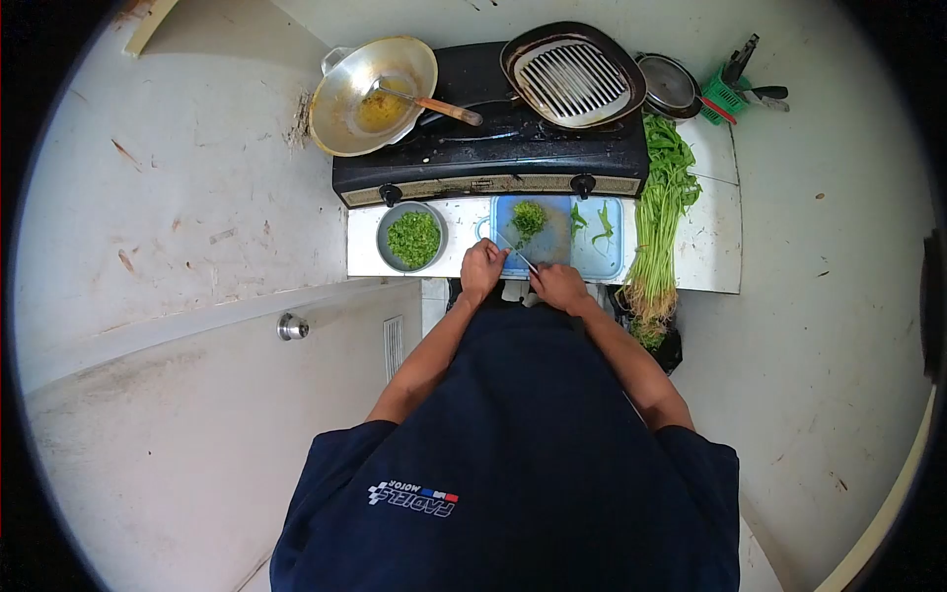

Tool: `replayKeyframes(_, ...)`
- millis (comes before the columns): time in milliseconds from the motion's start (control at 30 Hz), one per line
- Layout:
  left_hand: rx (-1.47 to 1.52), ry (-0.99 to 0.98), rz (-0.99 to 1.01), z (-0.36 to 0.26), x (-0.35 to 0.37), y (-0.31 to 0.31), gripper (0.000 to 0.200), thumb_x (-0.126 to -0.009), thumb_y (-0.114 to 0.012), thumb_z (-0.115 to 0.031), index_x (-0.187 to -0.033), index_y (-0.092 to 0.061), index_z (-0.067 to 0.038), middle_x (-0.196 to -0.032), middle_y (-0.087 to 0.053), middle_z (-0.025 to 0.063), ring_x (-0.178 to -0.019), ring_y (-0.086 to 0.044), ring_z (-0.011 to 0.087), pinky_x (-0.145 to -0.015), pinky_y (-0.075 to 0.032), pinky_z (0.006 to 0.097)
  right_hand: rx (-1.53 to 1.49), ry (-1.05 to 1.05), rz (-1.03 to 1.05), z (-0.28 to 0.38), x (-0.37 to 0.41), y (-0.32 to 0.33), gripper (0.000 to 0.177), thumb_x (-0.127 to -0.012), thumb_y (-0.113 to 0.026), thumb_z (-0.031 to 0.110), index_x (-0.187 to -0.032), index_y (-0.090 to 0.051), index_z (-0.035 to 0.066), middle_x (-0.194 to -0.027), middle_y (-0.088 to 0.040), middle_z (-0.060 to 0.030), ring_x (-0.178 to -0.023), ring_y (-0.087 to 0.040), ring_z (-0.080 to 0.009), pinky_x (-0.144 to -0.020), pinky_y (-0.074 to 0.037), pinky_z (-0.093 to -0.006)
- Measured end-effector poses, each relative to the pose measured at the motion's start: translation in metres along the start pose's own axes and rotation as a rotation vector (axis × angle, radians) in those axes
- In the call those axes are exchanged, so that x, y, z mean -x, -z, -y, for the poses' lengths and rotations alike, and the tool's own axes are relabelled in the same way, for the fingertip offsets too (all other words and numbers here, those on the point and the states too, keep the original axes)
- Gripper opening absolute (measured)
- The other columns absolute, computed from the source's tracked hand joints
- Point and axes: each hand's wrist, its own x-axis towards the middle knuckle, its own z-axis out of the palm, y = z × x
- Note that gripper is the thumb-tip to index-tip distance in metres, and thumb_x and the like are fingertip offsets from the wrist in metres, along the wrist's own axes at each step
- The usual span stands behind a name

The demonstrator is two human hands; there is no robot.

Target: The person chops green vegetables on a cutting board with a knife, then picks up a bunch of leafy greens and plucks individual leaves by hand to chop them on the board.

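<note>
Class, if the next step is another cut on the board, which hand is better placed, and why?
Probably the right hand: it grips the knife by its handle, while the left hand is at the blue board's near edge, close to the blade.

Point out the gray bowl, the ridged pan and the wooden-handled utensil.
Gray bowl [383, 249]: head view, on the inner wall at its left side.
Ridged pan [575, 79]: head view, on the ridges near its middle.
Wooden-handled utensil [449, 109]: head view, on the wooden handle.
</note>
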Motion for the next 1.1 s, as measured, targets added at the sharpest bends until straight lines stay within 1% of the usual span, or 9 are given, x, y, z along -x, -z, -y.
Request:
replayKeyframes(167,0.003,0.02,-0.005,0.002,-0.001,-0.003,0.03,-0.086,-0.081,-0.026,-0.08,-0.064,-0.001,-0.07,-0.066,0.0118,-0.065,-0.064,0.0295,-0.064,-0.052,0.0409,0.03,0.041,-0.021,0.002,0.002,0.0,0.04,-0.1,-0.057,0.036,-0.091,-0.069,-0.001,-0.074,-0.07,-0.0227,-0.069,-0.071,-0.042,-0.067,-0.058,-0.0526)
replayKeyframes(367,-0.017,0.014,0.016,-0.001,-0.001,0.001,0.033,-0.088,-0.079,-0.029,-0.078,-0.064,-0.002,-0.07,-0.065,0.0115,-0.066,-0.065,0.0299,-0.065,-0.052,0.0416,0.052,0.02,-0.024,0.001,-0.003,-0.012,0.038,-0.1,-0.057,0.033,-0.091,-0.069,-0.002,-0.075,-0.071,-0.0232,-0.07,-0.071,-0.0427,-0.067,-0.058,-0.0526)
replayKeyframes(467,-0.035,0.048,0.032,0.001,-0.002,-0.001,0.034,-0.089,-0.079,-0.03,-0.078,-0.063,-0.003,-0.07,-0.065,0.0118,-0.066,-0.065,0.03,-0.065,-0.052,0.0419,0.058,0.01,-0.003,0.003,-0.009,-0.011,0.037,-0.1,-0.057,0.032,-0.092,-0.069,-0.002,-0.076,-0.071,-0.0241,-0.071,-0.071,-0.0431,-0.067,-0.058,-0.0527)
replayKeyframes(567,-0.037,0.038,0.027,0.002,-0.001,0.001,0.036,-0.089,-0.08,-0.032,-0.078,-0.061,-0.003,-0.069,-0.064,0.0118,-0.065,-0.064,0.0304,-0.065,-0.052,0.0425,0.04,0.029,-0.002,0.001,-0.009,-0.008,0.037,-0.1,-0.057,0.032,-0.092,-0.069,-0.002,-0.077,-0.071,-0.0247,-0.071,-0.071,-0.0434,-0.068,-0.058,-0.0532)
replayKeyframes(667,0.003,0.076,0.055,0.002,0.0,0.003,0.038,-0.089,-0.08,-0.034,-0.078,-0.06,-0.003,-0.068,-0.064,0.0122,-0.065,-0.065,0.0312,-0.064,-0.052,0.0433,0.015,-0.005,-0.025,-0.001,-0.003,-0.006,0.037,-0.099,-0.058,0.032,-0.092,-0.07,-0.002,-0.077,-0.071,-0.0246,-0.071,-0.071,-0.0437,-0.068,-0.058,-0.0532)
replayKeyframes(767,-0.004,0.043,0.047,0.005,0.0,0.002,0.039,-0.089,-0.079,-0.035,-0.079,-0.06,-0.003,-0.068,-0.064,0.0126,-0.065,-0.065,0.0321,-0.063,-0.052,0.0439,0.004,-0.038,-0.04,-0.001,-0.004,-0.007,0.038,-0.099,-0.059,0.033,-0.091,-0.07,-0.002,-0.078,-0.071,-0.025,-0.072,-0.071,-0.0438,-0.069,-0.058,-0.053)
replayKeyframes(967,-0.07,0.058,0.027,-0.006,-0.001,0.004,0.039,-0.09,-0.08,-0.034,-0.077,-0.059,-0.004,-0.066,-0.063,0.013,-0.063,-0.065,0.0331,-0.063,-0.052,0.0442,0.014,-0.028,0.016,0.003,-0.005,-0.003,0.04,-0.099,-0.058,0.035,-0.091,-0.07,-0.002,-0.078,-0.071,-0.0253,-0.072,-0.071,-0.0438,-0.069,-0.058,-0.0531)
replayKeyframes(1100,-0.039,0.051,0.023,0.0,-0.001,0.002,0.04,-0.09,-0.08,-0.035,-0.078,-0.059,-0.003,-0.066,-0.063,0.013,-0.062,-0.064,0.0325,-0.061,-0.051,0.0437,0.019,0.0,0.013,0.0,-0.004,-0.008,0.04,-0.1,-0.057,0.035,-0.092,-0.07,-0.002,-0.078,-0.071,-0.025,-0.073,-0.071,-0.0435,-0.069,-0.058,-0.053)
